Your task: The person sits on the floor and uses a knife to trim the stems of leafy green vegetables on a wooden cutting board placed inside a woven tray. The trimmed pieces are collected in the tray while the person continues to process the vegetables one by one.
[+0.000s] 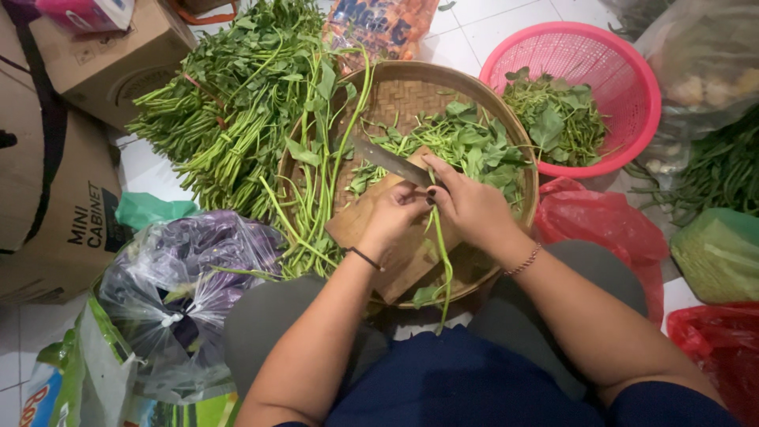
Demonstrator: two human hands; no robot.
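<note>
hands 2 (393, 217) (473, 207) | knife 1 (389, 160) | woven tray 1 (411, 79) | pink basket 1 (632, 71) | cardboard boxes perhaps 2 (118, 63)

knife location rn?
Head view, centre: the knife is in the right hand, blade over the wooden cutting board inside the woven tray.

- The knife (391, 160) handle is buried inside the right hand (473, 207); only the blade shows.
- The wooden cutting board (395, 237) is partly covered by both hands.
- The red plastic bag (715, 348) runs off the right edge.
- The cardboard box (55, 198) is cut by the left edge.
</note>
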